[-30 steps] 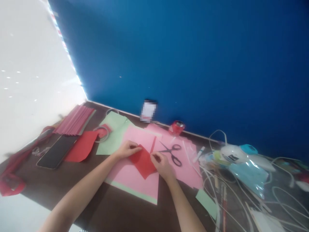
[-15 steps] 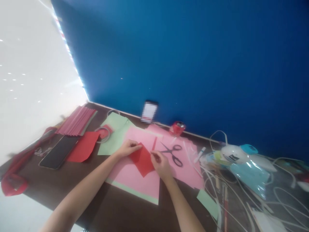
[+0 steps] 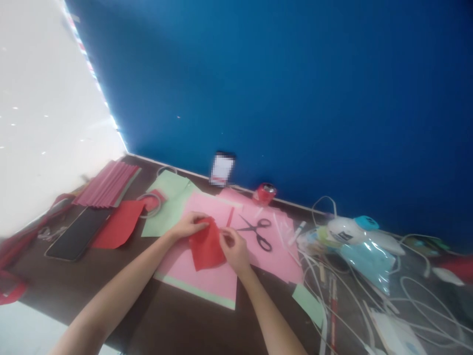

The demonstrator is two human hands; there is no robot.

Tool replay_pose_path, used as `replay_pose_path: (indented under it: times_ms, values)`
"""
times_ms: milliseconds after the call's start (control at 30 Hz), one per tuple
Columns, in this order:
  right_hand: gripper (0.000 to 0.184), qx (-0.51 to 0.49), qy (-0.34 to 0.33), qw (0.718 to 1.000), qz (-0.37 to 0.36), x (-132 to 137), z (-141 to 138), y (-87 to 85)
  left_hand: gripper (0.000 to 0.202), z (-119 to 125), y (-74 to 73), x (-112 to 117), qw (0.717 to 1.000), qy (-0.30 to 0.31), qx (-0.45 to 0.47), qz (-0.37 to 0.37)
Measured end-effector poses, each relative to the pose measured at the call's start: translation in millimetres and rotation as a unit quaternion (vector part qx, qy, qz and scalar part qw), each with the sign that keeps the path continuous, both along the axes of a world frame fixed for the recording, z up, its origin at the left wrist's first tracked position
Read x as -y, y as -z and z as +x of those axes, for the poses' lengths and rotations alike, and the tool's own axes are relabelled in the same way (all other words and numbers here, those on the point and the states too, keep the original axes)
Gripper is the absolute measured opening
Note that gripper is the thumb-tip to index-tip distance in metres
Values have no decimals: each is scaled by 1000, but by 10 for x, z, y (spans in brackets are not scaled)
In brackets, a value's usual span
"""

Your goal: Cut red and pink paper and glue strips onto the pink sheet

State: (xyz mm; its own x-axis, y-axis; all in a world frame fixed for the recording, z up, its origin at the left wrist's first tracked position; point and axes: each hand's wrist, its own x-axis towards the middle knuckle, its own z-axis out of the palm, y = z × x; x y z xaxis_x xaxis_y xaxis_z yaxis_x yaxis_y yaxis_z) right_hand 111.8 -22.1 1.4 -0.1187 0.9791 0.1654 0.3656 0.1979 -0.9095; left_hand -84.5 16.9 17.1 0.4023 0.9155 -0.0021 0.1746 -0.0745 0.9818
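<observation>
Between my two hands is a small red piece of paper (image 3: pixel 207 248), held just over a pink sheet (image 3: pixel 177 266) with a green strip along its near edge. My left hand (image 3: pixel 189 225) pinches the paper's upper left edge between thumb and fingers. At its upper right edge, my right hand (image 3: pixel 233 246) grips the paper with thumb and fingertips drawn together. Black-handled scissors (image 3: pixel 256 230) lie partly spread just right of my right hand, on more pink paper (image 3: pixel 279 256). A thin red strip (image 3: pixel 230 216) rests on the pink paper behind my hands.
Left are a dark phone (image 3: pixel 79 234), red paper (image 3: pixel 120 224), tape rolls (image 3: pixel 151 204), pleated pink paper (image 3: pixel 107 185) and green paper (image 3: pixel 157 217). A propped phone (image 3: pixel 222 169) and a red object (image 3: pixel 264 194) stand by the blue wall. Cables (image 3: pixel 417 296) and a teal packet (image 3: pixel 369 261) crowd the right.
The red paper has turned from a diamond to a more upright position and looks slightly bent. My hands still hold it. The whole view has shifted slightly.
</observation>
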Motion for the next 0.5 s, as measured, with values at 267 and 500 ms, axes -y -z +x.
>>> replay_pose_path:
  times_ms: [267,500]
  values:
    - [18,-86,-19,993,-73,-54,-34,8,23,16,12,-47,998,54,-14,-5]
    - [19,-104,-9,993,-63,-75,-98,44,26,75,28,-50,992,97,-72,31]
